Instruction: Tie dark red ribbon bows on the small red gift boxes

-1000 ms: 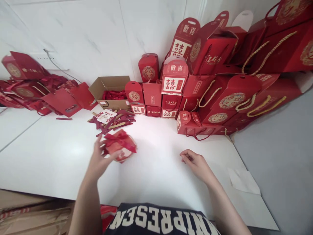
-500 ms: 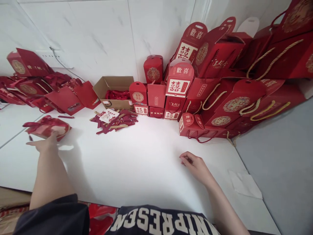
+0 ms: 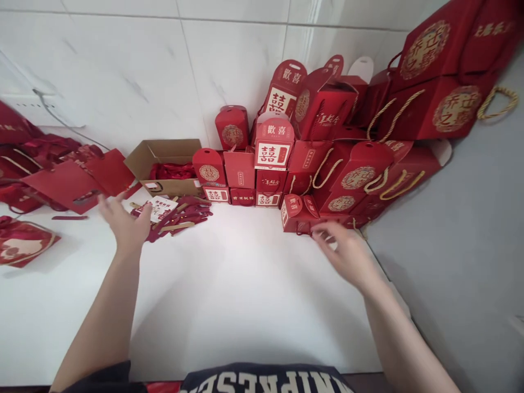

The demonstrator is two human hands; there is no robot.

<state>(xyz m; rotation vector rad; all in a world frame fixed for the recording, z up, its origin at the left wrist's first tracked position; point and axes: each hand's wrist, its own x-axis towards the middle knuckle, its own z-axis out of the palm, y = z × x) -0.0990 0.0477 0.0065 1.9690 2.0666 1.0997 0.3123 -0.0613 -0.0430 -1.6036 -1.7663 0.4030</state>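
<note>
While left hand (image 3: 125,224) is hovering wide, right hand (image 3: 344,254) is hovering at small box (image 3: 301,207), grip unclear; box stack (image 3: 360,177) is blocking one o'clock.

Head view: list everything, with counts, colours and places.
Bow-tied box: one, red, far left
Gift boxes: many, red, centre and right
Box pile: uncounted, red, back left
Carton: one, brown, back
Ribbon: one bundle, red, inside carton
Strips: many, maroon and tan, before carton
Card: one, white, on strips
Lone strip: one, maroon, left
Cable: one, grey, on wall
Table: one, white, beneath
Wall: one, white, behind
Shirt: one, dark, bottom
Left hand: one, open, near card
Right hand: one, near gift boxes
</note>
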